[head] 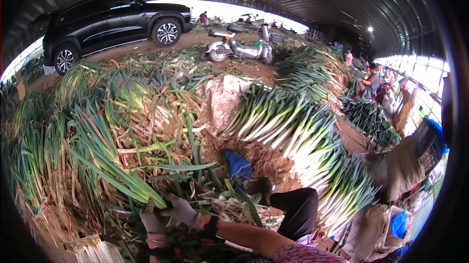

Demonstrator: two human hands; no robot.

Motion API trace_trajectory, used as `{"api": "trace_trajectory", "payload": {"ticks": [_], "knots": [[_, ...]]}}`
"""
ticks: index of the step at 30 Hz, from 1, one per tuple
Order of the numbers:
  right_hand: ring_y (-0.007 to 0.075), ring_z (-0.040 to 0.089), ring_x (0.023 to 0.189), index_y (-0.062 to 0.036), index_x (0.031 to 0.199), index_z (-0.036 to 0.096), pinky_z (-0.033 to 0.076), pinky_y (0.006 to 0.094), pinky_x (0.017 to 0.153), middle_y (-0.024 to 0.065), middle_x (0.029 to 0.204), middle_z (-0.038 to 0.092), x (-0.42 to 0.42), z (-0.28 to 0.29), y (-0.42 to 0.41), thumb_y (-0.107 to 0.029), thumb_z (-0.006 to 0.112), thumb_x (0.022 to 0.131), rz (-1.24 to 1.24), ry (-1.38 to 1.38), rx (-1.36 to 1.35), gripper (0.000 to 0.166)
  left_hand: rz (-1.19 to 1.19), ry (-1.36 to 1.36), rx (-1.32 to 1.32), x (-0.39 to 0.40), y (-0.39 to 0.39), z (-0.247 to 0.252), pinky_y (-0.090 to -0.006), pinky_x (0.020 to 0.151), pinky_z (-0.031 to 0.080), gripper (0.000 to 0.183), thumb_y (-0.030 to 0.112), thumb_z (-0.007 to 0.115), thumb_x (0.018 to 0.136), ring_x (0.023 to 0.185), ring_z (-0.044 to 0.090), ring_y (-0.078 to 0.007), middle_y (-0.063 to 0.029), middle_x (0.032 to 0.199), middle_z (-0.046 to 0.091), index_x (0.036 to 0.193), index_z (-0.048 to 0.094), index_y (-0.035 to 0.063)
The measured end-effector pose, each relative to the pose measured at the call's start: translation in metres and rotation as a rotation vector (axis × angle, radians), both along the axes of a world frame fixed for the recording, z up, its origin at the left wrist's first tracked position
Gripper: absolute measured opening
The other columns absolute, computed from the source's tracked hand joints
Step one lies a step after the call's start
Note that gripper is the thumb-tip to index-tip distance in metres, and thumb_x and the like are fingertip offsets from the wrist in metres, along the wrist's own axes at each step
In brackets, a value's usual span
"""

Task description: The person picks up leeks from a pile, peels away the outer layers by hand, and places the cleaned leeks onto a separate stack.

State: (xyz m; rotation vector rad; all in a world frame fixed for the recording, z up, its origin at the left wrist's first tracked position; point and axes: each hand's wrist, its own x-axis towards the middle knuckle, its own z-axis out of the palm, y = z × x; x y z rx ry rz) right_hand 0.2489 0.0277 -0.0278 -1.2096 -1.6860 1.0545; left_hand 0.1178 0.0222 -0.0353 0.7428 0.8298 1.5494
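A large green onion [144, 186], perhaps a leek, is in my gloved hands, its broad leaves fanning up to the left. My left hand [152, 217] closes around the stalk near the lower end of the green part. Just beside it, my right hand [182, 210] grips the same stalk with bent fingers. The stalk's lower end is hidden behind my hands. At lower left, close to my left hand, lies a bundle of white trimmed stalks [97, 252]. Stripped leaves and dry husks [223, 204] cover the ground near my right hand.
Cleaned onions [293, 127] lie in a curved row, right of my bent leg [296, 208]. Tied, untrimmed bundles [47, 167] stand at left. A blue plastic bag [237, 164] sits ahead. Farther back are an electric scooter [240, 47], a black car [113, 25] and a seated person [370, 81].
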Motion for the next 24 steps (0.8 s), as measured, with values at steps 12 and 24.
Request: {"api": "trace_trajectory", "payload": {"ticks": [12,24], "knots": [[0.0332,0.061,0.103,-0.0055,0.129,0.049,0.049,0.0393,0.086,0.0188,0.11,0.062,0.032,-0.042,-0.051,-0.03,0.072,0.076,0.06,-0.067,0.166,0.062,0.287,0.222,0.032,-0.014,0.01,-0.014,-0.0347,0.067,0.054,0.01,0.008,0.059,0.084,0.073,0.066,-0.0229,-0.0079,0.077,0.066,0.084,0.064,-0.0014],[0.036,0.058,0.101,-0.0064,0.122,0.052,0.048,0.0417,0.086,0.0167,0.111,0.059,0.065,0.032,-0.032,-0.015,0.077,0.073,0.029,-0.434,0.369,0.056,-0.097,-0.387,-0.042,-0.019,-0.004,0.012,-0.0465,0.097,0.048,0.03,0.006,0.05,0.096,0.109,0.061,-0.0306,-0.0166,0.113,0.064,0.125,0.051,-0.0017]]}}
